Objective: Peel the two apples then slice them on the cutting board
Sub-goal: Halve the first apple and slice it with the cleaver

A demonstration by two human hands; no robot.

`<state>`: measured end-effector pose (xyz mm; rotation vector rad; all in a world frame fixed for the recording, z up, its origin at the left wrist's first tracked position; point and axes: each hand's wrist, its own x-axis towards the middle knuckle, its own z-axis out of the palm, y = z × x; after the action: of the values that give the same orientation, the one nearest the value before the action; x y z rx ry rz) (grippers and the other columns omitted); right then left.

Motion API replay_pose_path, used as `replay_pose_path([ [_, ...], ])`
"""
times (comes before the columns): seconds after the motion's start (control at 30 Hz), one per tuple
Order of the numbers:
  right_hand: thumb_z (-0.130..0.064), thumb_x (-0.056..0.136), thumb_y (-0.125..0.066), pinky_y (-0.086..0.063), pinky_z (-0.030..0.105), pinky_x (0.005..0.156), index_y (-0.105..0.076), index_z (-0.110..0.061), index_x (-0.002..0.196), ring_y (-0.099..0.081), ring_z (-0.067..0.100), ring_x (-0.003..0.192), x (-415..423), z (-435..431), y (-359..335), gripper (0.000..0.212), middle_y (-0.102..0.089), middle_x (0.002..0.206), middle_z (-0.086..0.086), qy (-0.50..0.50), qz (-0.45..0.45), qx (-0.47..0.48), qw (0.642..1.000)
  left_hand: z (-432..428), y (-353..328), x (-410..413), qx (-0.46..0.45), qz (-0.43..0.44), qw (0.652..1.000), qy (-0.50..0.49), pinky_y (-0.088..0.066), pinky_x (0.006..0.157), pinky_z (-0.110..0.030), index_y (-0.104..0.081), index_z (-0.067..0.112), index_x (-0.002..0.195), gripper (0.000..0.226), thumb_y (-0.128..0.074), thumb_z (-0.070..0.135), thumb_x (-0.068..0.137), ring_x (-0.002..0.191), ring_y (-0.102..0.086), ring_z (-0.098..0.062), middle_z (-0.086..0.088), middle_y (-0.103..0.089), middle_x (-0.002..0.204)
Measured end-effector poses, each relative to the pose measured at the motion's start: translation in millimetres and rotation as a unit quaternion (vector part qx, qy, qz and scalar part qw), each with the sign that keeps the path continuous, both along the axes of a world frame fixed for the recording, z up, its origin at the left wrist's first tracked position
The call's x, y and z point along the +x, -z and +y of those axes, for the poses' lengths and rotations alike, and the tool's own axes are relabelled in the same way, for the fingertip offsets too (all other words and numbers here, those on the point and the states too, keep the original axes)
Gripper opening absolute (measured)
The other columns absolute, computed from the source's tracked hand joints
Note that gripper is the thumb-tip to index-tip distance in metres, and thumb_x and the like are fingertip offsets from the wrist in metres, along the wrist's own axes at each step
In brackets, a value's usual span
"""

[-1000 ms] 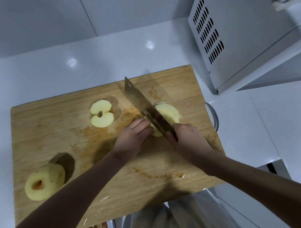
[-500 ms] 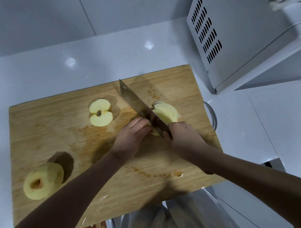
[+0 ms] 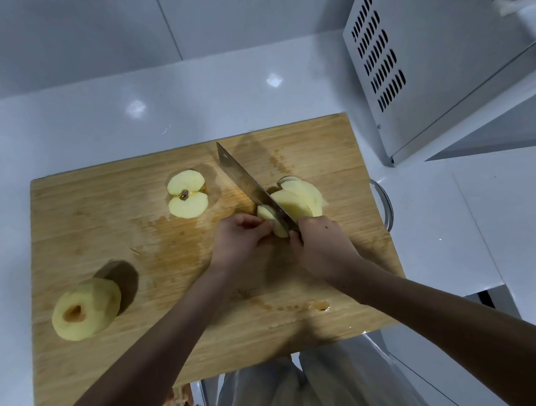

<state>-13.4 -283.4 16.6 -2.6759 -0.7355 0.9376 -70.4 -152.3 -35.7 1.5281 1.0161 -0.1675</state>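
Note:
On the wooden cutting board [image 3: 108,227], my right hand [image 3: 323,247] grips the handle of a cleaver [image 3: 249,187] whose blade cuts down through a peeled apple half [image 3: 267,216]. My left hand [image 3: 241,241] holds that piece with curled fingertips on the blade's left side. Cut slices [image 3: 303,198] lean in a fan to the right of the blade. Another apple half [image 3: 187,198] lies cut face up with its core showing, farther left. A whole peeled apple [image 3: 85,310] sits on the board's near left corner.
A white vented appliance [image 3: 432,65] stands at the back right on the white counter [image 3: 96,121]. The rim of a glass bowl [image 3: 385,204] shows past the board's right edge. A clear plastic bag [image 3: 315,386] hangs below the board's near edge.
The cleaver has shifted left along the apple half, leaving more slices fanned to its right. My left hand's fingers have curled back on the shrinking piece.

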Motion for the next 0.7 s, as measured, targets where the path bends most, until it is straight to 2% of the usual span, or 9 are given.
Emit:
replay_pose_path([
  [0.13, -0.026, 0.098, -0.037, -0.039, 0.03, 0.064, -0.042, -0.016, 0.082, -0.049, 0.02, 0.073, 1, -7, -9, 0.02, -0.046, 0.076, 0.001, 0.001, -0.01, 0.019, 1.0, -2, -4, 1, -0.02, -0.006, 1.0, -0.014, -0.059, 0.074, -0.032, -0.071, 0.01, 0.085, 0.012, -0.078, 0.016, 0.076, 0.074, -0.072, -0.019, -0.007, -0.074, 0.081],
  [0.3, -0.026, 0.098, -0.037, -0.034, 0.026, 0.054, -0.041, -0.017, 0.08, -0.045, 0.013, 0.061, -3, -21, -24, 0.021, -0.045, 0.07, -0.001, -0.003, -0.027, 0.04, 0.999, -2, -3, -1, -0.022, -0.025, 0.999, -0.009, -0.059, 0.076, -0.035, -0.071, 0.013, 0.08, 0.007, -0.077, 0.014, 0.077, 0.075, -0.072, -0.021, -0.008, -0.073, 0.081],
  [0.53, -0.027, 0.099, -0.036, -0.041, 0.023, 0.06, -0.053, -0.013, 0.098, -0.053, 0.014, 0.07, -4, -24, -21, 0.022, -0.053, 0.083, 0.001, -0.015, -0.016, 0.023, 0.999, -1, -2, -3, -0.02, -0.024, 1.0, 0.002, -0.059, 0.075, -0.033, -0.071, 0.01, 0.087, 0.012, -0.076, 0.015, 0.077, 0.076, -0.072, -0.018, -0.007, -0.073, 0.085],
  [0.63, -0.026, 0.099, -0.037, -0.033, 0.019, 0.053, -0.046, -0.017, 0.089, -0.046, 0.009, 0.063, -2, -23, -21, 0.017, -0.049, 0.077, -0.001, -0.02, -0.008, 0.021, 1.0, 0, -2, -3, -0.025, -0.026, 0.999, 0.005, -0.058, 0.072, -0.027, -0.071, 0.008, 0.09, 0.013, -0.075, 0.014, 0.079, 0.074, -0.072, -0.016, -0.008, -0.073, 0.085],
  [0.7, -0.025, 0.099, -0.037, -0.034, 0.021, 0.055, -0.042, -0.017, 0.085, -0.048, 0.012, 0.065, -1, -22, -22, 0.017, -0.05, 0.08, 0.001, -0.016, -0.003, 0.025, 1.0, 2, -2, -4, -0.044, -0.029, 0.999, -0.003, -0.058, 0.07, -0.024, -0.07, 0.007, 0.09, 0.012, -0.073, 0.013, 0.08, 0.072, -0.071, -0.014, -0.009, -0.073, 0.085],
])
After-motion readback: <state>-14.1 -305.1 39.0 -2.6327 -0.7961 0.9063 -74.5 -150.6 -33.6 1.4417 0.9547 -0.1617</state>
